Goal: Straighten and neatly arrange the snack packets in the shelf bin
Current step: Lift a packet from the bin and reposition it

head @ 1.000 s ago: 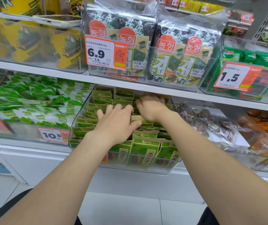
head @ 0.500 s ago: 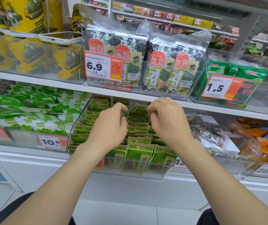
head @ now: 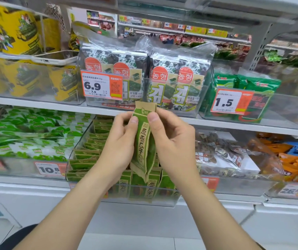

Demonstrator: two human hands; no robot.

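A green and tan snack packet (head: 143,141) is held upright in front of the shelf, above the clear shelf bin (head: 119,197). My left hand (head: 119,148) grips its left edge with the thumb on the front. My right hand (head: 171,147) grips its right edge the same way. Several more green packets (head: 88,152) stand in rows inside the bin, some leaning at the front.
A bin of green and white packets (head: 27,141) sits to the left with a 10.8 price tag (head: 49,169). Clear bags of dark snacks (head: 222,152) lie to the right. The shelf above (head: 235,125) holds seaweed packs (head: 162,82) and price tags.
Both hands were reaching down among the packets in the bin. They have pulled one packet up and out, and now hold it upright above the bin.
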